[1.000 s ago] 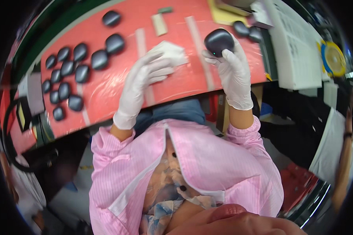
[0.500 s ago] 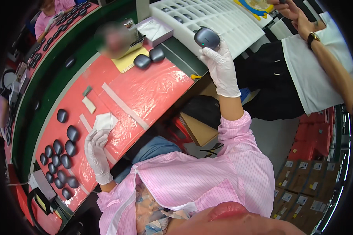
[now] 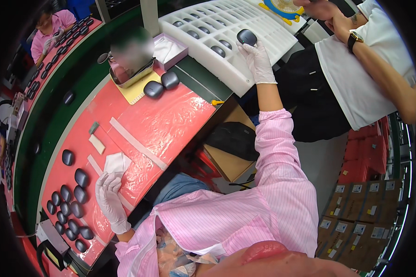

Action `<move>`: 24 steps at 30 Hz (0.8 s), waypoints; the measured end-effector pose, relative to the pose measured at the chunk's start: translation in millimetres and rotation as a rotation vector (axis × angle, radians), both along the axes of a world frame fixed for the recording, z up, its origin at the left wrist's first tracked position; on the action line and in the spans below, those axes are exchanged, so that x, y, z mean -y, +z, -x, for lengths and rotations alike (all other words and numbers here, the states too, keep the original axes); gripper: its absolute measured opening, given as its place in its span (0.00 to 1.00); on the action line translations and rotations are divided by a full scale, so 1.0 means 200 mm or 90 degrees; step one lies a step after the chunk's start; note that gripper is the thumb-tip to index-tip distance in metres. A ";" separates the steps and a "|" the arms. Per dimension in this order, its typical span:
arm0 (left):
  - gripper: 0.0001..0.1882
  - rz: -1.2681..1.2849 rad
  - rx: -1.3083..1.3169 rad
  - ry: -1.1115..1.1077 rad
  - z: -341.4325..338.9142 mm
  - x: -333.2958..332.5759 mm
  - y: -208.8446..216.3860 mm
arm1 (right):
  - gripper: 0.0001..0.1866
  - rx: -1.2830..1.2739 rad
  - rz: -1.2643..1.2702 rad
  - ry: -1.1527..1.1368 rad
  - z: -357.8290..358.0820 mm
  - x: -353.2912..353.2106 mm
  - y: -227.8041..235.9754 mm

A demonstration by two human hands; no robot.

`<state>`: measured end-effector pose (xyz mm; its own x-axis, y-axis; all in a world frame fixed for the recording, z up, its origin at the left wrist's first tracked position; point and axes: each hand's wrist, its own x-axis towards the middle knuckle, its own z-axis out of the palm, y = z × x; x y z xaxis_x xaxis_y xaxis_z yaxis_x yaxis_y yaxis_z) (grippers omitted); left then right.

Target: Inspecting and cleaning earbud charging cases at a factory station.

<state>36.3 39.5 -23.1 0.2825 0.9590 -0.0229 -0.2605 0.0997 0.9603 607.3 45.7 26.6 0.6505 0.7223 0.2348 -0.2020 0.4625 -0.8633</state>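
While the dark case [image 3: 247,36] is gripped by the fingers of the right hand [image 3: 259,63] over the white tray [image 3: 227,75], the left hand [image 3: 111,199] is held loosely open by a white cloth [image 3: 117,163], contact unclear. Light, stiff, slippery handling is expected, the rounded edges best taken; the underside is hidden.

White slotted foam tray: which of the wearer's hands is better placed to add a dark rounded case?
Probably the right hand: it holds a dark rounded case, apparently over the foam tray. The left hand is farther off, near a white cloth.
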 end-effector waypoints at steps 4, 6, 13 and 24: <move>0.28 0.018 0.010 0.007 0.00 0.00 0.02 | 0.28 0.002 0.008 0.022 0.00 -0.01 -0.01; 0.28 0.018 0.020 0.011 0.00 0.00 0.02 | 0.29 0.001 0.030 0.013 0.01 -0.01 -0.01; 0.28 0.035 0.057 0.004 0.00 -0.01 0.03 | 0.31 0.021 0.040 0.017 0.04 0.01 0.00; 0.28 0.040 0.038 -0.005 0.00 -0.01 0.04 | 0.28 0.076 0.013 0.015 0.03 0.00 -0.02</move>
